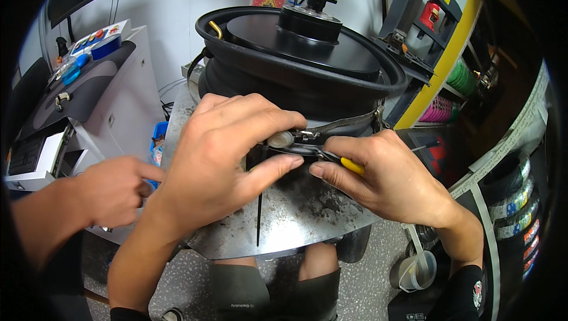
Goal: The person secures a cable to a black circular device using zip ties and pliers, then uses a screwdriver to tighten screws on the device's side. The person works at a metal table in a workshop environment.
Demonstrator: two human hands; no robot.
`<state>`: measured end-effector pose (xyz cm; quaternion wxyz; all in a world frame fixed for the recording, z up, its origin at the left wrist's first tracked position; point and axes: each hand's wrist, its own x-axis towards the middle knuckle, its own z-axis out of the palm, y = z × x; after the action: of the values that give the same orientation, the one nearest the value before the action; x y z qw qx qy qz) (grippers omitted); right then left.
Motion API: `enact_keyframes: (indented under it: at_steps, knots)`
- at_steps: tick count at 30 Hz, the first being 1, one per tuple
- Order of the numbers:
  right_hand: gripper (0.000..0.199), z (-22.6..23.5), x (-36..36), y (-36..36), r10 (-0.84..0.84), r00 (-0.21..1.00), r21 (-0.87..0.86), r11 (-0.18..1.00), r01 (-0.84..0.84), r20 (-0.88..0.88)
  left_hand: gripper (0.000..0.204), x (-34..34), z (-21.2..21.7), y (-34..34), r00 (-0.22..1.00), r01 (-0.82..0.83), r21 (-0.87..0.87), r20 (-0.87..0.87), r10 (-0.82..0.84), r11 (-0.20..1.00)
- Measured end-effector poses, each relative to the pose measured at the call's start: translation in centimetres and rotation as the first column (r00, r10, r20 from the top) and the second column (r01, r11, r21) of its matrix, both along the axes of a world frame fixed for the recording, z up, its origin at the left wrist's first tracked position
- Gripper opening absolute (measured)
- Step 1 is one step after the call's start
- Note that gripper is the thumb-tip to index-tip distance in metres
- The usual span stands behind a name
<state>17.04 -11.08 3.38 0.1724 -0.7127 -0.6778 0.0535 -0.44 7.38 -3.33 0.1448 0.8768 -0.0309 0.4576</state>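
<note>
A black wheel rim with a hub motor [254, 31] lies flat on a metal plate, its threaded axle upward. Around its lower side runs a dark strap [343, 123] with a small metal buckle [306, 135]. My left hand [222, 152] pinches a black band beside the buckle, fingers above and thumb below. A pale round piece [280, 139] shows between its fingers. My right hand [393, 173] is closed on yellow-handled pliers [351, 165], whose jaws point left toward the band and are partly hidden. A thin black strip [259, 220] hangs below my left hand.
Another person's hand [112, 194] reaches in from the left. A white cabinet [118, 102] with a dark mat stands at left. The stained metal plate [307, 220] ends just before my knees. Stacked tyres [509, 197] and a clear bucket [418, 271] are at right.
</note>
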Motion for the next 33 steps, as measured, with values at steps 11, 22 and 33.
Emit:
enact_keyframes:
  at_steps: [11,22,33]
  knots:
    - [0.031,0.0,-1.2,0.6,0.049,0.995,-0.041,0.998,-0.052,-0.082,0.062,-1.2,0.5,0.4,0.980,0.177,-0.119,-0.069,-0.186,0.977]
    - [0.027,-1.2,-1.3,1.1,0.072,0.997,0.062,0.995,-0.073,0.015,0.061,-0.9,0.0,0.2,0.986,0.159,-0.094,-0.038,-0.163,0.983]
    - [0.025,-1.9,-1.3,0.7,0.067,0.984,0.072,0.994,-0.080,0.164,0.060,-1.3,0.2,0.4,0.990,0.122,-0.083,-0.067,-0.127,0.989]
